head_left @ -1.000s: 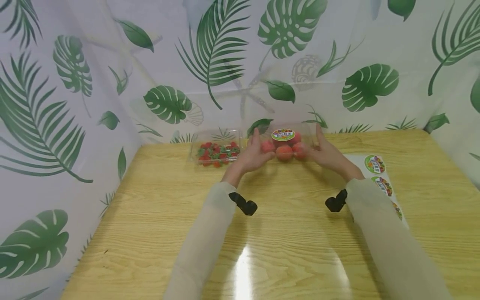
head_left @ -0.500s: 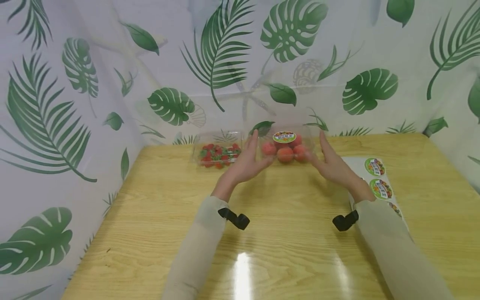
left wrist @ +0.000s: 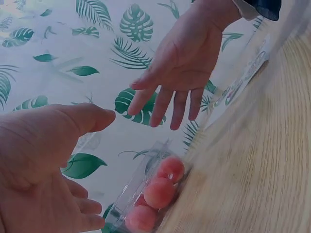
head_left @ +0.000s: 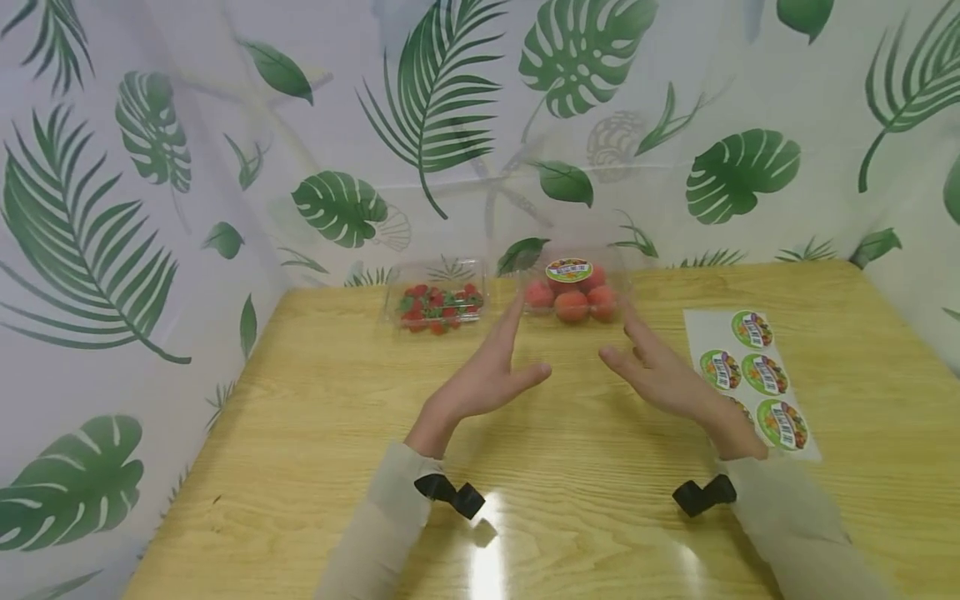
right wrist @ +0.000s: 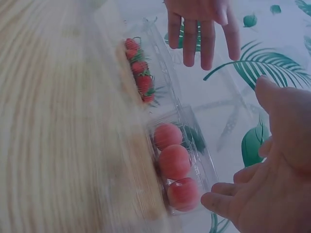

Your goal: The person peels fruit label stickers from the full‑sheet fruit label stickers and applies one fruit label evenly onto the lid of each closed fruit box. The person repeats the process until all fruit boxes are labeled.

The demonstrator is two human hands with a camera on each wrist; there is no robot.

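Box [head_left: 534, 268] of clear plastic, round rosy fruit [head_left: 572, 307] inside, oval sticker [head_left: 568, 270] on top; at back of table [head_left: 577, 467], beside strawberries [head_left: 437, 308], near left hand [head_left: 483, 379] and right hand [head_left: 663, 379], both relaxed and released.

Label [head_left: 568, 270] on fruit box [head_left: 617, 268], stickers [head_left: 765, 374] on sheet [head_left: 702, 328]: print illegible

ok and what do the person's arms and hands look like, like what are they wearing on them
The left sleeve and right sleeve are long and pale beige, with no pattern visible. A left black band and a right black band sit at the cuffs, each with a small blocky end. The left hand and right hand are bare, without gloves.
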